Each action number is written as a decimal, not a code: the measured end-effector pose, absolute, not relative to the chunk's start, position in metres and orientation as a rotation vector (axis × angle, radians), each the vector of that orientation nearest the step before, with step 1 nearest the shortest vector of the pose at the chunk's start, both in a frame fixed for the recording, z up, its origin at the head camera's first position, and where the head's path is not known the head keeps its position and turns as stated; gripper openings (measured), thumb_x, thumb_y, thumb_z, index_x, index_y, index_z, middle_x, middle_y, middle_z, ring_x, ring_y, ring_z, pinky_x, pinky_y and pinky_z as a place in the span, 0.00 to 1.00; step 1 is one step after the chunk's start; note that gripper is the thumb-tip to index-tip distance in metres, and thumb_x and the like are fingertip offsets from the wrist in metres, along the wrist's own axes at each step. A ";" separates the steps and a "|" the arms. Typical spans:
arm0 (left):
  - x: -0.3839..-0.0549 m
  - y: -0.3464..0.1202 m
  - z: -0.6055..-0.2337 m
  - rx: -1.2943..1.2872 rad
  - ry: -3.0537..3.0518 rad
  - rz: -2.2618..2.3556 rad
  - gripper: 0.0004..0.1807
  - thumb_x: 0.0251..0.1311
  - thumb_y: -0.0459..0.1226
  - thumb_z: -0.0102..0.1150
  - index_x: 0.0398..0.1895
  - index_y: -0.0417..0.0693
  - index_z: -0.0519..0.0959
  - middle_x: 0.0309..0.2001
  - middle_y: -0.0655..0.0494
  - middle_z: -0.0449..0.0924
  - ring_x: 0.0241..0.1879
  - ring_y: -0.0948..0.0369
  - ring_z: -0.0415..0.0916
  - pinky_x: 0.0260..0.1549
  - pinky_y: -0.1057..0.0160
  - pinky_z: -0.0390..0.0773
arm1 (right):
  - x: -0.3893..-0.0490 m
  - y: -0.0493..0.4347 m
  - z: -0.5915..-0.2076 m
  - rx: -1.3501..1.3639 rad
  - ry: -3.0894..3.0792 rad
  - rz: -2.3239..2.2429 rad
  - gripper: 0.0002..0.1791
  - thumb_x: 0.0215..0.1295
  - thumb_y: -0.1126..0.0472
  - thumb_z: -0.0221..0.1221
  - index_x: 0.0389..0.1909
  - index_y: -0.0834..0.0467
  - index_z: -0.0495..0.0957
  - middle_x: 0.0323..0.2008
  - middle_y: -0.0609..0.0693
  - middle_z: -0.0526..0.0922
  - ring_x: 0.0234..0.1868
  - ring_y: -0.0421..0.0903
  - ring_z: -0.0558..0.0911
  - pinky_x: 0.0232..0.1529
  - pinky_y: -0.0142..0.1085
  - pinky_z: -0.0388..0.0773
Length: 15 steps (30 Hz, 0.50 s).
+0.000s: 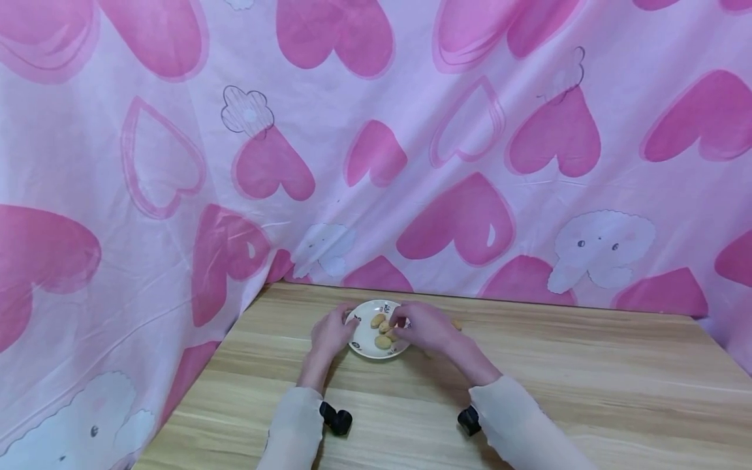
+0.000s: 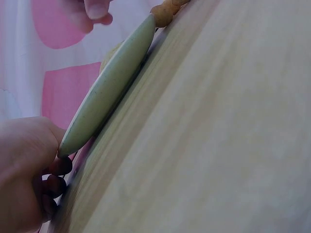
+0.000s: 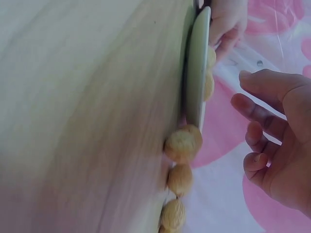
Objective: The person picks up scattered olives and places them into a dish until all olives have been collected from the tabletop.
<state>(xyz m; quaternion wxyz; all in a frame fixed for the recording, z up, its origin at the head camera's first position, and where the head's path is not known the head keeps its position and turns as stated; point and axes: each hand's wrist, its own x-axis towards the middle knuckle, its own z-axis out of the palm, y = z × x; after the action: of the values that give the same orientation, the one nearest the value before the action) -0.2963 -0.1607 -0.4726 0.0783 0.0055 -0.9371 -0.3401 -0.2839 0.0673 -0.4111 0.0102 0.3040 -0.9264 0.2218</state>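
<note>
A small white plate [image 1: 367,347] with dark printed marks around its rim sits on the table. Several tan, rounded, walnut-like pieces [image 1: 383,341] lie on it. My left hand [image 1: 331,331] grips the plate's left rim, thumb over the edge and fingers curled below, as the left wrist view shows. Over the plate's right side hovers my right hand [image 1: 431,326], fingers loosely bent. In the right wrist view this hand [image 3: 286,141] has thumb and forefinger apart with nothing between them. A row of similar pieces [image 3: 180,179] rests on the table beside the plate's right edge.
The wood-grain table [image 1: 587,391] ends at a pink heart-patterned cloth [image 1: 458,228] hanging behind it and along the left. A piece [image 1: 456,324] shows just right of my right hand. Black wrist cameras [image 1: 337,419] are strapped at both cuffs.
</note>
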 end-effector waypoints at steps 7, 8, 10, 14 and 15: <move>-0.296 -0.160 -0.474 0.022 -2.793 -1.032 0.21 0.64 0.44 0.59 0.60 0.54 0.79 0.50 0.49 0.85 0.52 0.48 0.81 0.51 0.45 0.73 | -0.284 0.083 -0.408 0.899 -2.908 0.701 0.05 0.61 0.59 0.65 0.38 0.51 0.86 0.31 0.38 0.81 0.35 0.39 0.78 0.41 0.37 0.76; -0.296 -0.160 -0.474 0.024 -2.795 -1.032 0.21 0.64 0.44 0.59 0.60 0.54 0.79 0.50 0.50 0.85 0.52 0.48 0.81 0.51 0.46 0.73 | -0.283 0.086 -0.409 0.888 -2.911 0.699 0.05 0.61 0.59 0.65 0.38 0.51 0.86 0.31 0.38 0.80 0.35 0.38 0.78 0.41 0.37 0.76; -0.296 -0.160 -0.474 0.029 -2.798 -1.025 0.21 0.64 0.44 0.59 0.60 0.54 0.79 0.48 0.50 0.85 0.50 0.49 0.81 0.50 0.46 0.73 | -0.282 0.090 -0.409 0.877 -2.913 0.732 0.05 0.61 0.59 0.65 0.38 0.52 0.86 0.30 0.38 0.81 0.34 0.37 0.77 0.40 0.36 0.76; -0.297 -0.159 -0.474 0.042 -2.807 -1.023 0.21 0.65 0.44 0.59 0.60 0.55 0.79 0.46 0.51 0.85 0.50 0.50 0.81 0.51 0.47 0.73 | -0.280 0.099 -0.412 0.875 -2.899 0.813 0.05 0.61 0.61 0.65 0.38 0.54 0.86 0.30 0.40 0.81 0.33 0.38 0.77 0.38 0.35 0.76; -0.298 -0.158 -0.474 0.042 -2.809 -1.020 0.21 0.65 0.44 0.59 0.60 0.55 0.79 0.46 0.51 0.85 0.49 0.50 0.81 0.51 0.47 0.73 | -0.279 0.101 -0.412 0.866 -2.901 0.832 0.05 0.61 0.61 0.65 0.38 0.55 0.86 0.30 0.40 0.81 0.33 0.38 0.77 0.38 0.35 0.76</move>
<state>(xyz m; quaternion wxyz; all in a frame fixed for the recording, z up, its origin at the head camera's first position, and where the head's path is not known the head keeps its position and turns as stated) -0.2976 -0.1584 -0.4740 0.0764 0.0142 -0.9371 -0.3404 -0.2791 0.1010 -0.4123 0.0011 0.2760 -0.9239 0.2649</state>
